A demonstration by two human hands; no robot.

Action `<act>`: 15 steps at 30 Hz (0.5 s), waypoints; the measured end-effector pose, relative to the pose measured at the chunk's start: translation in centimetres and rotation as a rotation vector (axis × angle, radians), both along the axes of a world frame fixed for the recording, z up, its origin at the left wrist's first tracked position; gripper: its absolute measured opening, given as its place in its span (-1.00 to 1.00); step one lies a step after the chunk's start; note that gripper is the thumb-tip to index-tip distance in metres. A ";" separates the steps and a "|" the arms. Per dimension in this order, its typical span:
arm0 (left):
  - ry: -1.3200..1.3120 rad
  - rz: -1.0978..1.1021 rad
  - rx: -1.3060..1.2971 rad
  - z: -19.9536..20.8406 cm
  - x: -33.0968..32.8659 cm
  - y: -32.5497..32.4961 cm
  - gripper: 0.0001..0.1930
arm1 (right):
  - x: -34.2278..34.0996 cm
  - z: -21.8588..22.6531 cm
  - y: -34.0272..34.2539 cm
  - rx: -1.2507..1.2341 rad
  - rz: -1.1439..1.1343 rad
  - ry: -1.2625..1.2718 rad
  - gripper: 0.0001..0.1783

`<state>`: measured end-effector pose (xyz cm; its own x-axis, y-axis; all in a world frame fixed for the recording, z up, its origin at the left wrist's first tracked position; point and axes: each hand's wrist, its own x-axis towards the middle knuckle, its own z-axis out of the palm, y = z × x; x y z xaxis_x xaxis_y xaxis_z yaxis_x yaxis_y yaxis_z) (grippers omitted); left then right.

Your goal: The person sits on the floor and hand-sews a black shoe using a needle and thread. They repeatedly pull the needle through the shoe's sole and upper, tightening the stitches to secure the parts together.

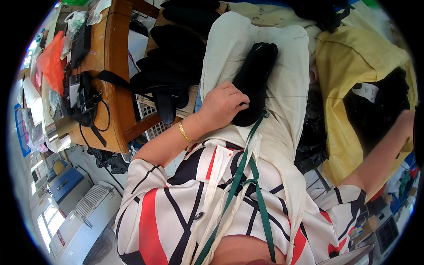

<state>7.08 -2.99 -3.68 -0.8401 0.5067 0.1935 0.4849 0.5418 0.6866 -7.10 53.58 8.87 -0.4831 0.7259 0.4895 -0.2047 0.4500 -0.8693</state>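
Observation:
A black cloth shoe [255,66] lies lengthwise on the pale cloth [289,119] over my lap. My left hand [224,105] is closed on the near part of its left side, thumb and fingertips pinched together at the edge. A thin dark thread [287,96] crosses the cloth rightward from beside the shoe. Out to the right, my right hand [406,126] is raised at the picture's rim, its fingers cut off from sight. It is nearest to a yellow sack [338,84] with black items [375,112] inside.
Several black shoes [176,66] are piled left of my lap. Beyond them stands a wooden table [104,57] with a black strap [115,80], cables and a red plastic bag [53,62]. Green straps [240,170] hang down my front. Black plastic bags [309,145] lie beside my right leg.

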 end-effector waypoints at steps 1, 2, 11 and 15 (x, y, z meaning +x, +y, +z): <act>-0.010 0.001 0.003 0.0 0.0 0.0 -0.82 | 0.6 -0.8 -3.4 0.081 0.000 -0.068 -0.78; -0.014 0.004 0.023 0.0 0.1 0.0 -0.82 | 1.0 -1.8 -7.1 0.140 0.016 -0.128 -0.76; -0.091 0.095 0.009 0.6 0.3 0.0 -0.76 | 10.2 -10.9 -33.4 -0.356 1.332 -1.064 -0.87; -0.029 0.154 -0.022 0.5 0.9 0.1 -0.77 | 12.8 -11.8 -34.6 0.160 1.375 -0.913 -0.88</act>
<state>7.96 -2.85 -3.15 -0.9135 0.3749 0.1583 0.3748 0.6236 0.6861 5.73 19.00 -2.94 -0.8302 -0.4852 -0.2745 0.0193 0.4671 -0.8840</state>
